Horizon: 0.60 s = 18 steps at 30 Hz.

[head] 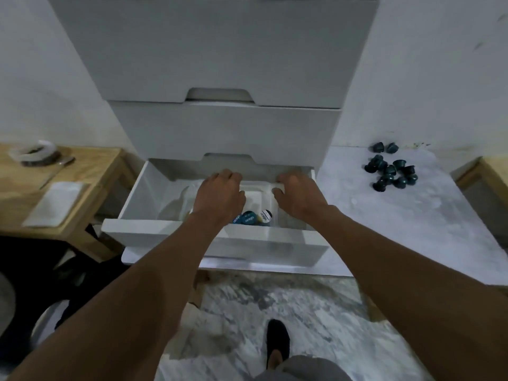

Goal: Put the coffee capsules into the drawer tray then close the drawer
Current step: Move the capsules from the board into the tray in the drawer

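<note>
The bottom drawer of a white chest stands pulled out. Inside it lies a white drawer tray with compartments. A few blue and teal coffee capsules lie at the tray's near end. My left hand and my right hand both reach into the drawer. Their fingers curl down over the tray's far part, with the thumbs on its inner ridges. A pile of several dark teal capsules sits on the marble ledge to the right of the chest.
Two shut drawers rise above the open one. A wooden side table with a white cloth and a roll of tape stands at the left. Another wooden edge shows at the far right. My foot is on the marble floor below.
</note>
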Each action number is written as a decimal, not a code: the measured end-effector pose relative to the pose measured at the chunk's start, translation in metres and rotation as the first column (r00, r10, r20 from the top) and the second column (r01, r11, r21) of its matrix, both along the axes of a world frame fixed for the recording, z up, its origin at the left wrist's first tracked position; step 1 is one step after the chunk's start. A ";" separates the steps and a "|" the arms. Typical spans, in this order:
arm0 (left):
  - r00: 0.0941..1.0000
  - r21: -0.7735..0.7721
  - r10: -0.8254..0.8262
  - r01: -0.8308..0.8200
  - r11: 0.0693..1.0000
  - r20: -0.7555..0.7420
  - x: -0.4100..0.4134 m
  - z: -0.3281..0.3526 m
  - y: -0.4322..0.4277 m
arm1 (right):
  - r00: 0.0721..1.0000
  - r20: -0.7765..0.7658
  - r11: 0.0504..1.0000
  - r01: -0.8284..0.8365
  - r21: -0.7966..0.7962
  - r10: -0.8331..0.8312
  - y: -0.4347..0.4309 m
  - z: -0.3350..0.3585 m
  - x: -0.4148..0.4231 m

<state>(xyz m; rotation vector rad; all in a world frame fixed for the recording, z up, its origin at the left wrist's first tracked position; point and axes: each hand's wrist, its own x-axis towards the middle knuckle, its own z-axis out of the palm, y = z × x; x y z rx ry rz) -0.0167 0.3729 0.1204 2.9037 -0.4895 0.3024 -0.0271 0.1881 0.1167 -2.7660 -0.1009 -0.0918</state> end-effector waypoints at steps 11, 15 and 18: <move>0.938 0.037 -0.228 0.226 0.973 0.259 -0.077 0.049 -0.033 | 0.964 0.225 0.981 0.167 -0.096 -0.142 -0.028 0.055 -0.120; 0.906 0.046 -0.319 0.319 0.947 0.280 -0.093 0.063 -0.060 | 0.951 0.243 0.972 0.220 -0.088 -0.193 -0.055 0.068 -0.146; 0.893 0.022 -0.362 0.370 0.929 0.268 -0.100 0.067 -0.088 | 0.937 0.255 0.960 0.268 -0.081 -0.240 -0.081 0.072 -0.162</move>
